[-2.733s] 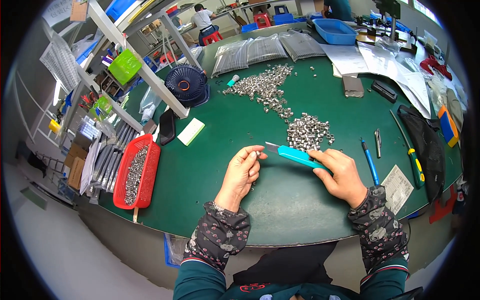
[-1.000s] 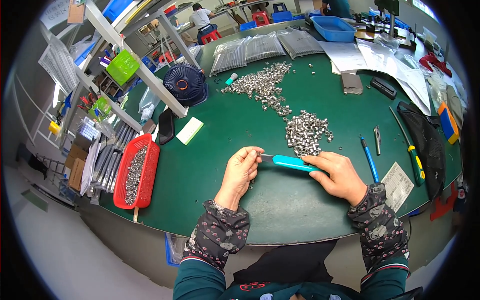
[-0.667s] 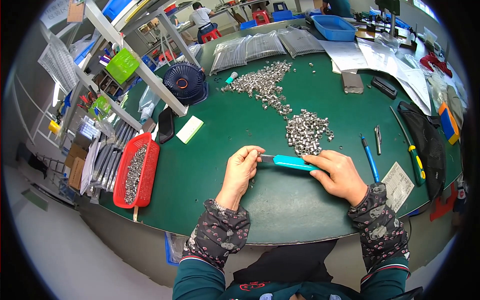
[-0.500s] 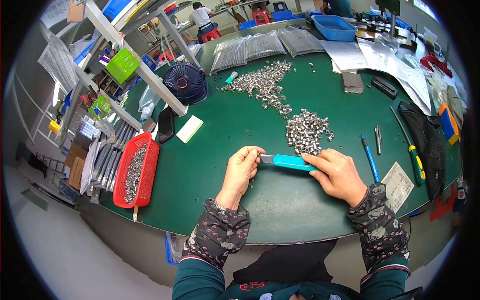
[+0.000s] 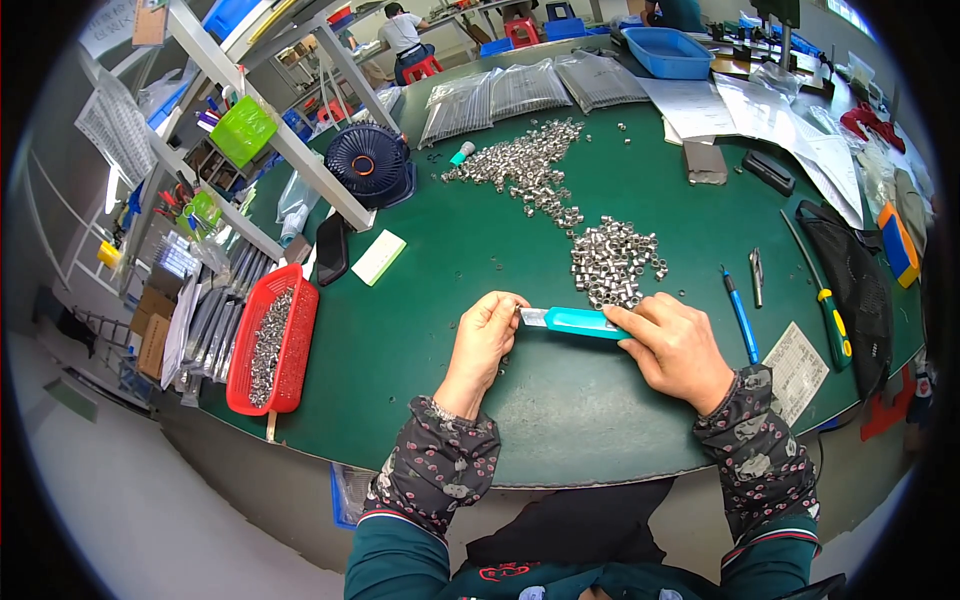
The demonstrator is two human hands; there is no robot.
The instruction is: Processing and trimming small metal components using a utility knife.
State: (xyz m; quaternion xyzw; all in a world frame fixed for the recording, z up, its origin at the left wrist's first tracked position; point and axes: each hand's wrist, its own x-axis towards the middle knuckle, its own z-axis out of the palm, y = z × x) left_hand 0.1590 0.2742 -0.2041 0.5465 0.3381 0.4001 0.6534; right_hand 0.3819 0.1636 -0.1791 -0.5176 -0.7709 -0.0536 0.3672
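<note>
My right hand is closed around the teal handle of a utility knife, whose blade points left. The blade tip touches the fingertips of my left hand. Thumb and forefinger of that left hand pinch a small metal ring, mostly hidden by the fingers. Just beyond the knife lies a heap of short silvery metal rings. A second, wider spread of such metal rings reaches farther back on the green table.
To the left stands a red basket full of small metal parts, near a phone and a dark blue fan. A blue pen-like tool and a screwdriver lie at right. Bagged tubes line the back.
The knife has shifted very slightly between the hands, its blade still at the left fingertips. Both hands stay in nearly the same place.
</note>
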